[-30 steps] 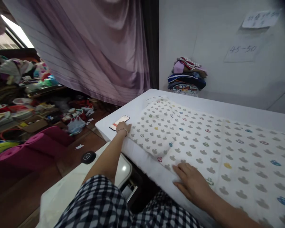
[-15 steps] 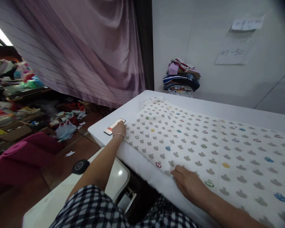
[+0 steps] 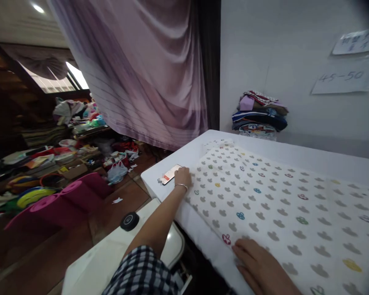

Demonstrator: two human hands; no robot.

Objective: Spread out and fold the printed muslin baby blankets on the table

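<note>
A lit smartphone (image 3: 169, 175) lies flat near the left corner of the white table. My left hand (image 3: 183, 177), with a bracelet at the wrist, has its fingers bent over the phone's right end; the fingertips are partly hidden. White cloth (image 3: 264, 200) printed with grey and coloured mushroom shapes is spread over the tabletop. Along the cloth's near edge, beside a red printed shape, my right hand (image 3: 258, 262) rests open and flat with its fingers together.
Folded clothes (image 3: 260, 112) are stacked behind the table against the wall. A purple curtain (image 3: 160, 73) hangs at the back left. Below my left arm, a round black object (image 3: 129, 221) sits on a white surface. Pink rolls (image 3: 80, 196) and a plastic bag (image 3: 117, 172) are on the floor.
My view has swung left, so the table and both hands appear farther right and lower. Both hands keep about the same places on the phone and cloth.
</note>
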